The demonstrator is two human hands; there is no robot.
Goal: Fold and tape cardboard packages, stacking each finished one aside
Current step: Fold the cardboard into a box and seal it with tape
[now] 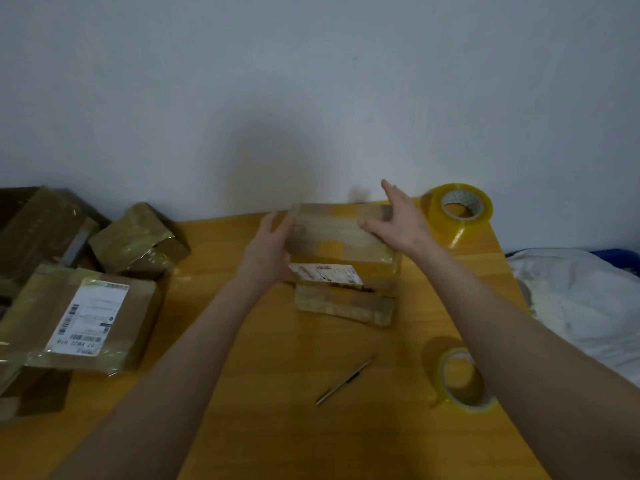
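A taped cardboard package with a white label on its near face sits at the middle of the yellow table, on top of a flatter cardboard piece. My left hand presses flat against the package's left side. My right hand lies on its top right corner, fingers straight and spread. A big roll of clear tape stands just right of the package. A smaller tape roll lies near my right forearm.
Several taped packages are piled at the left: one with a shipping label, another behind it. A thin metal tool lies on the table in front. White bedding borders the table's right edge. A wall stands close behind.
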